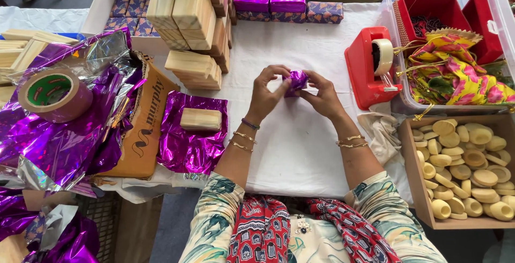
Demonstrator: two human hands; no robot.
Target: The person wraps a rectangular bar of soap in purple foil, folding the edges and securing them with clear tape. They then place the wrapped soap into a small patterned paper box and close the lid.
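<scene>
Head view, looking straight down at a table with a white cloth [300, 150] on it. I'll place everything relative to the red tape dispenser [370, 67].

Just left of the dispenser, both hands meet over the cloth. The left hand [266, 94] and the right hand [322, 95] are both pinched around a small block wrapped in purple foil [296, 79], fingers curled in and pressing the foil from each side. The block is held slightly above the cloth, between the fingertips, with the thumbs underneath and mostly hidden.

Further left of the dispenser, a bare wooden block [200, 119] lies flat in the middle of a spread purple foil sheet [192, 145]. Beyond that there's a stack of plain wooden blocks [193, 21], and far left a roll of brown tape [53, 94] sitting on a crumpled heap of purple foil [64, 145].

Up and left of the dispenser, three finished purple-wrapped boxes [287, 3] sit in a row at the far edge of the cloth.

Right of the dispenser is a clear plastic bin [394, 5] with red boxes and yellow floral fabric [461, 75] in it. Below and right of it, a cardboard box [413, 172] is full of small pale yellow round pieces [466, 172].
</scene>
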